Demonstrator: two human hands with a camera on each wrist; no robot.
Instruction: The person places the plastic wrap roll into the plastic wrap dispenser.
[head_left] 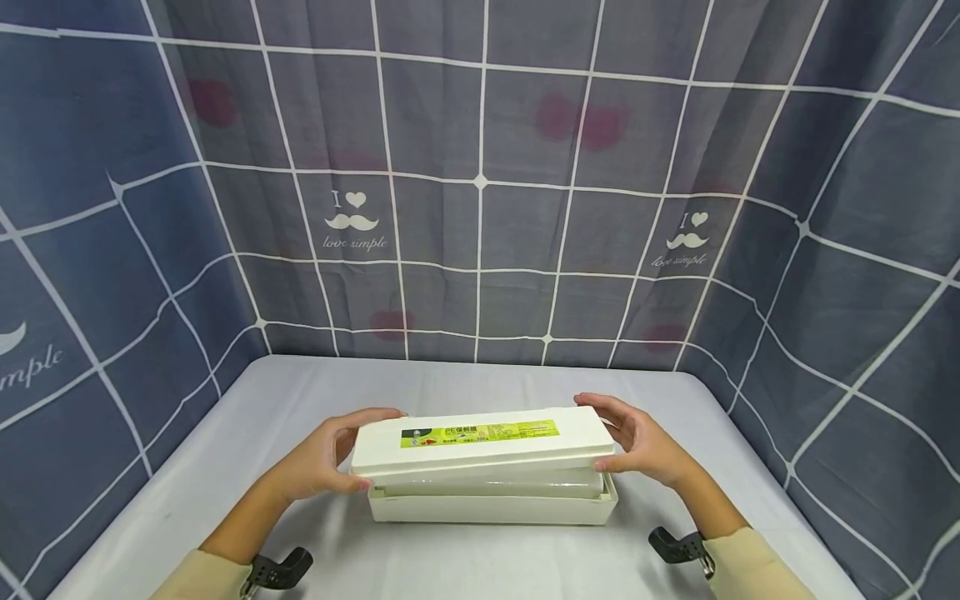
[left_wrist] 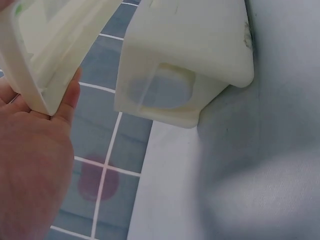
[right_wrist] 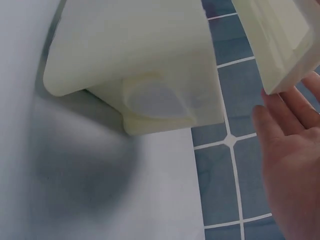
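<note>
Both hands hold a white rectangular lid (head_left: 487, 454) with a yellow-green label, tilted over a white cling film box (head_left: 495, 511). A roll of cling film (head_left: 517, 483) shows in the gap between lid and box. My left hand (head_left: 330, 457) grips the lid's left end, thumb at the front corner and fingers at the back. At the right end, my right hand (head_left: 647, 446) pinches it the same way. Each wrist view shows the lid's hollow underside (left_wrist: 70, 55) raised off the box, whose end wall (right_wrist: 205, 100) has a rounded opening.
The box stands on a table with a white cloth (head_left: 300, 392). Behind and on both sides hangs a dark blue-grey curtain (head_left: 517, 225) with white grid lines. Dark wrist cameras (head_left: 281, 571) are strapped near both light sleeves (head_left: 757, 567).
</note>
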